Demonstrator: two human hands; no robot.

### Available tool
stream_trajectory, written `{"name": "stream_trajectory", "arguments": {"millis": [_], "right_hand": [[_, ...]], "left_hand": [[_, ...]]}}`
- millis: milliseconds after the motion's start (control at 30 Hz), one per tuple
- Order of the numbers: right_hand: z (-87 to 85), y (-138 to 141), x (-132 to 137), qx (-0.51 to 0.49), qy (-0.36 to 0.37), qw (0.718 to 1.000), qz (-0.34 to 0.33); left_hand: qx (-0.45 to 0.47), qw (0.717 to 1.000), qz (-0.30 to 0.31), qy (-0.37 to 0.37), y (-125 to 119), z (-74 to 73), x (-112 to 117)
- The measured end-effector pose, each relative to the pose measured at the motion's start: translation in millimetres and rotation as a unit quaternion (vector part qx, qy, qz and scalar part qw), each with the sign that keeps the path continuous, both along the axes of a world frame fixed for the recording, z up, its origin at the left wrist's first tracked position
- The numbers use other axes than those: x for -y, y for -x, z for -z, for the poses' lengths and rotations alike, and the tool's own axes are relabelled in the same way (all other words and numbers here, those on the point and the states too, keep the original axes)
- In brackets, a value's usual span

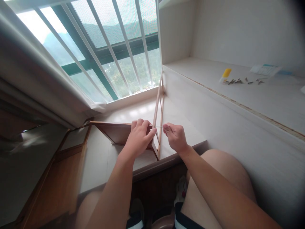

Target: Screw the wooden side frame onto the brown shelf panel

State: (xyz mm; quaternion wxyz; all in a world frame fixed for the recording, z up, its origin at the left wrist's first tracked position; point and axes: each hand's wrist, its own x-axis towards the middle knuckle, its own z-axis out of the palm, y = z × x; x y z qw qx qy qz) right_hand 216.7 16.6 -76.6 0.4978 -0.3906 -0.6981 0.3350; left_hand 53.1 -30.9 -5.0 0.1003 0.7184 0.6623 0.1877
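Window [90,63] at eleven o'clock; left hand [140,135] grips panel [118,133], apparently bracing it; right hand [175,136] pinches thin rod [159,127].

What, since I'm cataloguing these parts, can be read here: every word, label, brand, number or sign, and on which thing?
No text can be read.
Clear plastic packet with pale blue patch: any print is too blurred.
Small translucent container with yellow top: none legible.
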Motion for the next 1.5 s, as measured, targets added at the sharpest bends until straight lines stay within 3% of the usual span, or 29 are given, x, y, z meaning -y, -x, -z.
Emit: {"name": "stream_trajectory", "arguments": {"millis": [367,467,633,800,1033,1233,1500], "right_hand": [[-15.8,-3,1,-0.053,0.141,0.987,-0.049],[-18.8,-4,2,-0.035,0.140,0.988,-0.046],[-20.9,-4,3,-0.012,0.080,0.997,-0.014],[-17.7,-10,-2,-0.116,0.173,0.977,-0.046],[-15.2,-13,2,-0.015,0.055,0.997,-0.057],[-8.8,-6,2,-0.003,0.017,1.000,-0.022],[-0.9,-5,-1,0.013,-0.023,0.999,-0.026]], "left_hand": [[0.001,1.000,-0.004,-0.001,1,1.1,-1],[-0.001,1.000,-0.001,0.000,1,0.5,-1],[-0.002,1.000,0.000,-0.001,0,0.2,-1],[-0.001,1.000,-0.002,0.001,0,0.6,-2],[-0.002,1.000,-0.002,0.000,0,-0.1,-2],[-0.003,1.000,-0.004,-0.001,-1,0.2,-1],[0.000,1.000,-0.004,-0.006,1,2.1,-2]]}}
